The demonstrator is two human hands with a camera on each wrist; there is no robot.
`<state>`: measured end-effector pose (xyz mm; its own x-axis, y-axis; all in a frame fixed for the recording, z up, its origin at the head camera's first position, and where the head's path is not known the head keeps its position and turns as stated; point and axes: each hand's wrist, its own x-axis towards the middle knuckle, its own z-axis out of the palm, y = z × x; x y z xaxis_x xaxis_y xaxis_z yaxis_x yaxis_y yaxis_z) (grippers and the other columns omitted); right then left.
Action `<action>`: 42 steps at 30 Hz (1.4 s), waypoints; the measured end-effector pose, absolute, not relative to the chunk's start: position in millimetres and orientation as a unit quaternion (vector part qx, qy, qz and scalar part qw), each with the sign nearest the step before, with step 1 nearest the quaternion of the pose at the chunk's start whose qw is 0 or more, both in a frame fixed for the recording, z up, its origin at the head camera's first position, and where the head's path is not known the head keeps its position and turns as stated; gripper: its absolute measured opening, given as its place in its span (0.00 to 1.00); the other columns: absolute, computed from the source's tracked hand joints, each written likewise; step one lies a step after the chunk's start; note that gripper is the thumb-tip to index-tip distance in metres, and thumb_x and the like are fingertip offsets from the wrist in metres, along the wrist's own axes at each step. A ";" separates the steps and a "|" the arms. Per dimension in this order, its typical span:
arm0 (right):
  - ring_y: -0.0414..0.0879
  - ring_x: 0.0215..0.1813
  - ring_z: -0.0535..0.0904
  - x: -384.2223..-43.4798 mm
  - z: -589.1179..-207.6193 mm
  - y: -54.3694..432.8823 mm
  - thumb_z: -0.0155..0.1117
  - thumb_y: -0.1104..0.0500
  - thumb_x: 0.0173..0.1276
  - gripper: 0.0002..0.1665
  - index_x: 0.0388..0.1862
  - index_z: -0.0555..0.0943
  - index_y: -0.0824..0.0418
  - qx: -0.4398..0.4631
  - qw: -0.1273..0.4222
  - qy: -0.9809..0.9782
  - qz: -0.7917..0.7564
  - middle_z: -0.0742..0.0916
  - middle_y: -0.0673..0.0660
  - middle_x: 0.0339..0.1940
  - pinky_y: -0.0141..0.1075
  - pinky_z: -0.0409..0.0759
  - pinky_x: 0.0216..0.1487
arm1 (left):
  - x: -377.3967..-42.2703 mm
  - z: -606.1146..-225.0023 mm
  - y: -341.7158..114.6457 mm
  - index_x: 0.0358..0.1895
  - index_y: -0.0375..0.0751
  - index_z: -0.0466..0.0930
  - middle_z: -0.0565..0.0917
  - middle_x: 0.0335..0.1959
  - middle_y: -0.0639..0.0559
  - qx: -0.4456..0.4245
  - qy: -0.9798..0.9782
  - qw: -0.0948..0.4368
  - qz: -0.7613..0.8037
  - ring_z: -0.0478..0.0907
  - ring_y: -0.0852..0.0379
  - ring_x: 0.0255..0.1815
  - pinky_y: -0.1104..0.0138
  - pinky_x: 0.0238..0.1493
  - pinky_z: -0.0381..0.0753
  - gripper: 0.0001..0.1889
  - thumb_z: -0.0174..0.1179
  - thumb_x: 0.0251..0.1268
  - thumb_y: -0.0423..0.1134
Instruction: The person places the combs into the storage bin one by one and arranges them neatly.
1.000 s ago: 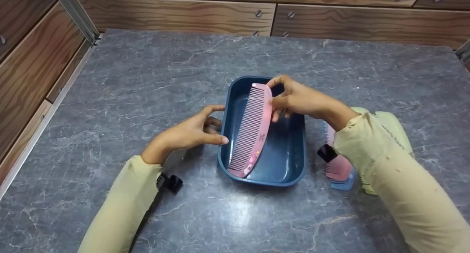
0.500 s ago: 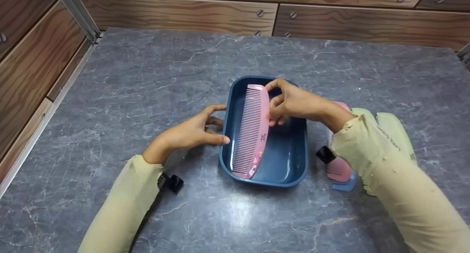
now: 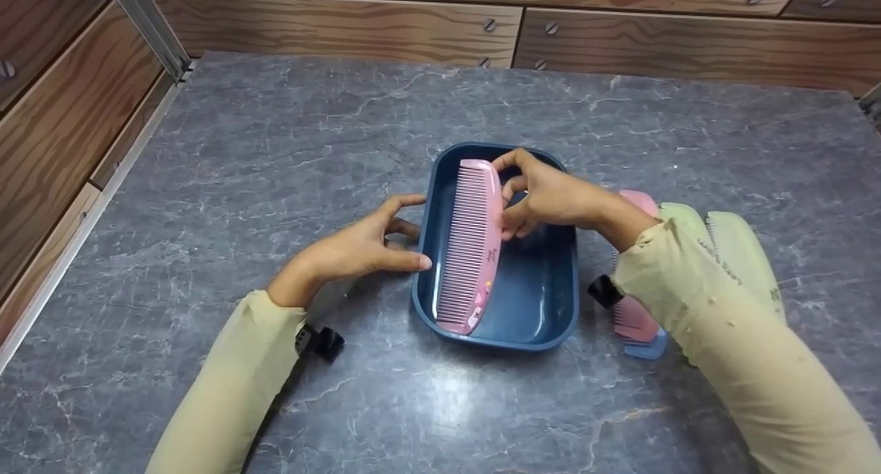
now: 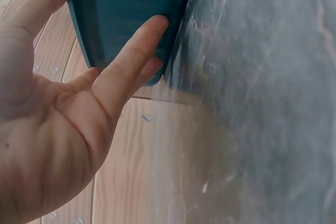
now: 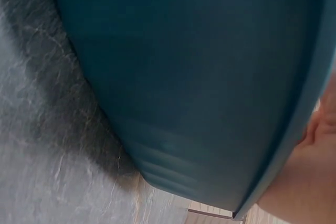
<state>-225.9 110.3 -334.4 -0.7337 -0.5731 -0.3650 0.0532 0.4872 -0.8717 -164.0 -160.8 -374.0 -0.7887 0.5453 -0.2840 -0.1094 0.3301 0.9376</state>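
A pink comb with a floral end slants inside a dark blue rectangular tray, near its left wall. My right hand pinches the comb's curved spine from the right, over the tray. On the tray's left side, my left hand touches the outer wall, its thumb at the rim. The left wrist view shows that hand's fingers fairly straight against the tray wall. In the right wrist view the tray's outer side hides the comb and most of the hand.
Right of the tray lie pink combs, a blue comb and pale green combs, partly under the right sleeve. All stand on a grey marbled tabletop. Wood-patterned panels border its back and left side.
The comb has shifted slightly left at its top and stands more upright in the tray. My right hand has moved slightly down and left with it; my left hand stays put.
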 end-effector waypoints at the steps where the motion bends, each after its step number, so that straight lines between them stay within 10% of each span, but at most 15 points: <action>1: 0.45 0.30 0.84 -225.9 -334.6 110.2 0.60 0.75 0.59 0.41 0.67 0.52 0.62 -0.164 0.327 0.798 -0.480 0.76 0.56 0.35 0.36 0.84 0.34 | -164.3 -374.1 -160.6 0.76 0.54 0.45 0.72 0.64 0.40 0.141 0.761 0.292 0.562 0.79 0.47 0.57 0.62 0.56 0.78 0.47 0.68 0.59 0.41; 24: 0.45 0.32 0.84 -226.7 -342.2 104.1 0.63 0.72 0.63 0.53 0.77 0.43 0.58 -0.223 0.327 0.857 -0.329 0.79 0.66 0.48 0.39 0.84 0.36 | -163.7 -373.6 -160.3 0.76 0.51 0.47 0.69 0.66 0.39 0.138 0.762 0.288 0.564 0.82 0.47 0.51 0.60 0.49 0.81 0.45 0.67 0.60 0.38; 42: 0.43 0.23 0.81 -225.4 -347.8 100.0 0.66 0.66 0.63 0.49 0.76 0.48 0.59 -0.234 0.298 0.883 -0.275 0.83 0.60 0.35 0.36 0.80 0.28 | -164.0 -377.1 -161.4 0.76 0.51 0.47 0.69 0.65 0.39 0.149 0.763 0.286 0.559 0.82 0.47 0.51 0.60 0.52 0.80 0.45 0.67 0.60 0.39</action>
